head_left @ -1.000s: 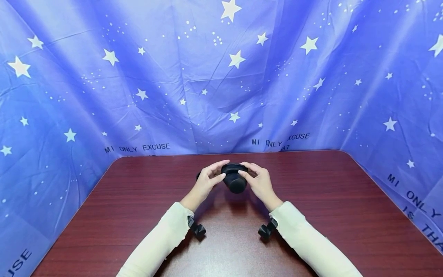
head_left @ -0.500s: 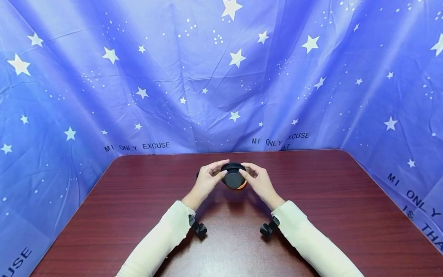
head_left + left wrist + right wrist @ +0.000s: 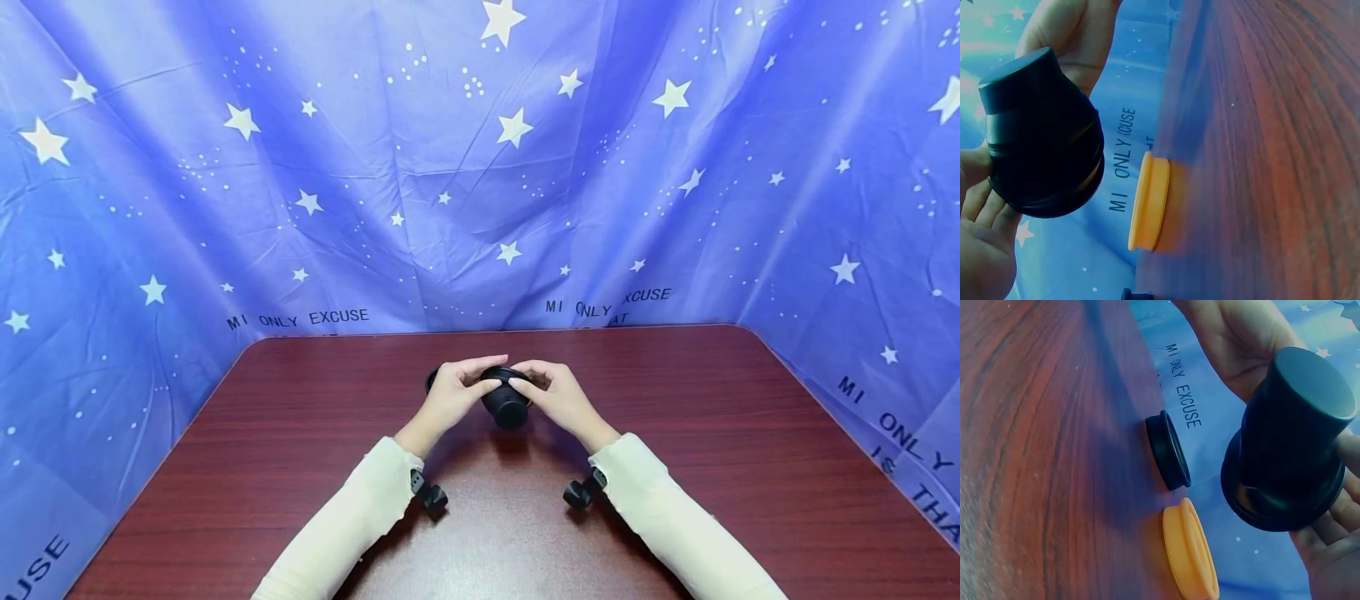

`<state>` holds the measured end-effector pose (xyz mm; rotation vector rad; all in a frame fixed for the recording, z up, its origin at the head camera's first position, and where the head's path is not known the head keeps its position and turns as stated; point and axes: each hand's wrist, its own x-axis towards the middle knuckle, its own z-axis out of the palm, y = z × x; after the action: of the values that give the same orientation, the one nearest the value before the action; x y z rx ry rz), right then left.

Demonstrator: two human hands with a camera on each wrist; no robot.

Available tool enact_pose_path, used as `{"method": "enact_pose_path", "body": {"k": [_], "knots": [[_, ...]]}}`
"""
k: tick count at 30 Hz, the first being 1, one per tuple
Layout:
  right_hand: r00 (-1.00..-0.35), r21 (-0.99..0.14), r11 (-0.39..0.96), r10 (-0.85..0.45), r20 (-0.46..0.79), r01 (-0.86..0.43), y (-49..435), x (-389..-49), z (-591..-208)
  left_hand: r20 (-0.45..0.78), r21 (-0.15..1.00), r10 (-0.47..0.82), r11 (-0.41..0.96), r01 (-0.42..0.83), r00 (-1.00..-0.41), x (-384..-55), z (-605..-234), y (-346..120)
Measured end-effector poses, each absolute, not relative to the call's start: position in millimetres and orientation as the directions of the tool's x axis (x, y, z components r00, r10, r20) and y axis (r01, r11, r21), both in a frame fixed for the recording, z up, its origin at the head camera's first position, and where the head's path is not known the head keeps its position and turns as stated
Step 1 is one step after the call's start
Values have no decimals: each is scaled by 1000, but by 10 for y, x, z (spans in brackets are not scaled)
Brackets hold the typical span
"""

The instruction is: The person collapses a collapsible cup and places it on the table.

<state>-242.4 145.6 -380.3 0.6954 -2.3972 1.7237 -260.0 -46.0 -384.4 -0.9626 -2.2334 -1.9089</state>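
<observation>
A black cup-shaped piece with a wide flared rim and a narrower flat base is held between both hands above the table. My left hand grips the rim from the left, thumb on the near side. On the opposite side my right hand holds the same rim, its thumb close to the left one. The base tilts down toward me in the head view. Seen in the right wrist view, a yellow round lid-like piece and a black one lie on the table beyond. The inside of the cup-shaped piece is hidden.
The dark red wooden table runs back to a blue star-printed curtain that surrounds it on the visible sides. Small black wrist cameras hang below the cuffs of both light sleeves.
Both hands have lowered slightly and their thumbs have drawn closer together. The base of the black cup-shaped piece faced me more squarely half a second ago and now tips downward.
</observation>
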Motion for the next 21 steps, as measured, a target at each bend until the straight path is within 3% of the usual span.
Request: {"method": "enact_pose_path", "body": {"k": [7, 15, 21], "knots": [[-877, -878, 143, -235, 418, -457, 1485, -2507, -3956, 439, 891, 422, -94, 443, -793, -2604, -3840, -490], [-885, -892, -13, -123, 450, -452, 1507, -2591, -4067, 334, 939, 464, -95, 329, -821, -2600, -3837, -534], [-889, -895, -24, -104, 446, -446, 1509, -2601, -4085, 386, 921, 423, -120, 371, -820, -2707, -3980, -504]]}}
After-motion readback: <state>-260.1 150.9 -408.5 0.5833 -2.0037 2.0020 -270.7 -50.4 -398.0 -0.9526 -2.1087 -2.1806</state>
